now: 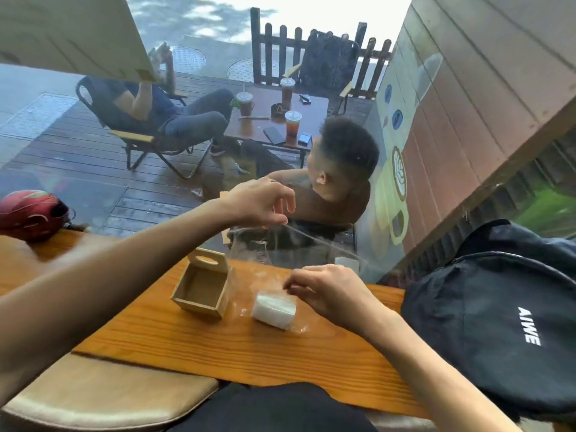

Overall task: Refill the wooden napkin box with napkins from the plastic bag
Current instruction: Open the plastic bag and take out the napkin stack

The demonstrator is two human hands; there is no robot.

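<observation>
An open, empty wooden napkin box with a handle cut-out stands on the wooden counter. Right of it lies a white stack of napkins inside a clear plastic bag. My left hand is raised above the counter and pinches the bag's upper edge, pulling the film up. My right hand sits just right of the napkins and pinches the bag's near edge with curled fingers.
A black backpack lies on the counter at the right. A red helmet sits at the far left. Behind the counter is a window; outside, people sit at a table with drinks. A tan cushion is at the lower left.
</observation>
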